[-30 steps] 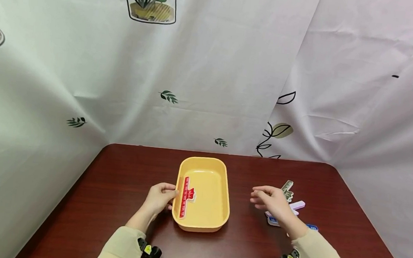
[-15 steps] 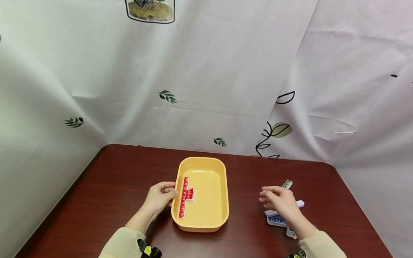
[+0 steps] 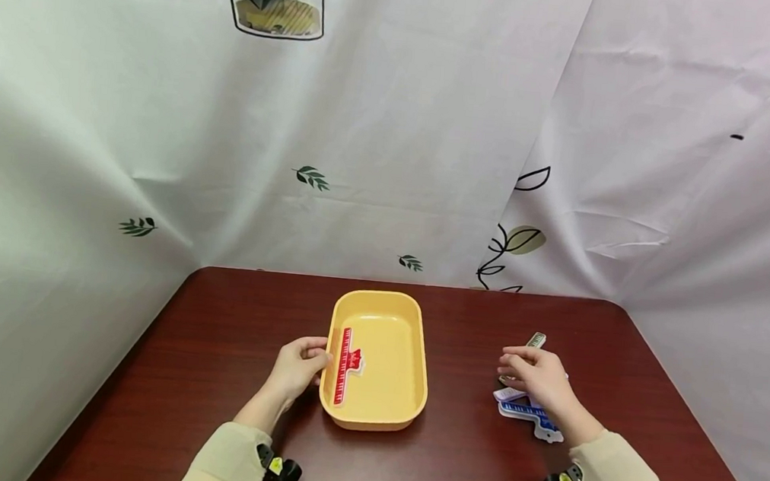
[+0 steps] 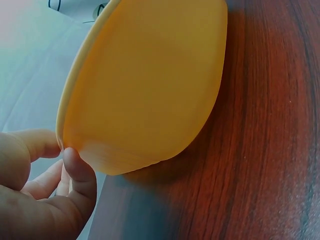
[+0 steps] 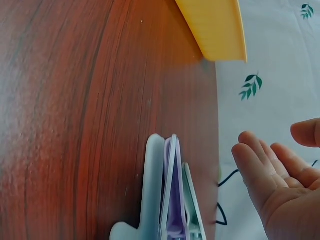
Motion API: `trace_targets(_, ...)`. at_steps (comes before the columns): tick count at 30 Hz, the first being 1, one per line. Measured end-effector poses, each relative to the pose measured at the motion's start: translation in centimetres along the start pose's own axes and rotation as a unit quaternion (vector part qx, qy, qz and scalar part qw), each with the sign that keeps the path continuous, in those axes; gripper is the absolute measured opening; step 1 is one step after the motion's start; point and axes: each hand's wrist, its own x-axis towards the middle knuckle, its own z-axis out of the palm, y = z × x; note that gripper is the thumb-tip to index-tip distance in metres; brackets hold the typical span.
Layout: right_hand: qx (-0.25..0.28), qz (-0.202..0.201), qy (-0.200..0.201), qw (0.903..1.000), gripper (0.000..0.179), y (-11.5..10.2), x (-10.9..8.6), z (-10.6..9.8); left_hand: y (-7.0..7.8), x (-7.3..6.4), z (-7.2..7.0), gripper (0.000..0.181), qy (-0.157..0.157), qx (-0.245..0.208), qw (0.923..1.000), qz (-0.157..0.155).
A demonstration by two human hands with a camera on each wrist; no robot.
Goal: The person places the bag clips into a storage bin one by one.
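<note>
My left hand [image 3: 298,367] pinches the left rim of a yellow plastic tray [image 3: 390,371]; thumb and forefinger meet on the rim in the left wrist view. Inside the tray, along its left side, lies a red clip [image 3: 343,367] with a piano-key pattern. Above a small pile of similar clips hovers my right hand [image 3: 541,378], fingers loosely bent and holding nothing. Below it show a blue clip [image 3: 523,411], a purple clip [image 5: 175,200] and a green clip [image 3: 537,340]. The hand partly hides the pile in the head view.
A dark red-brown wooden table [image 3: 448,460] carries everything. White fabric [image 3: 394,134] with leaf prints hangs behind it and at both sides. The table's rounded far edge [image 3: 490,292] runs close to that fabric.
My right hand has moved right, away from the tray and over the clips, uncovering more of the blue clip. My left hand keeps its hold on the tray.
</note>
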Motion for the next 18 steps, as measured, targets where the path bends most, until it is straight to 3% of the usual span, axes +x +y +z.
trace_targets(18, -0.097, 0.006, 0.093, 0.9910, 0.046, 1.5, 0.4, -2.5, -0.5, 0.2, 0.0, 0.039, -0.003, -0.004, 1.0000, -0.001)
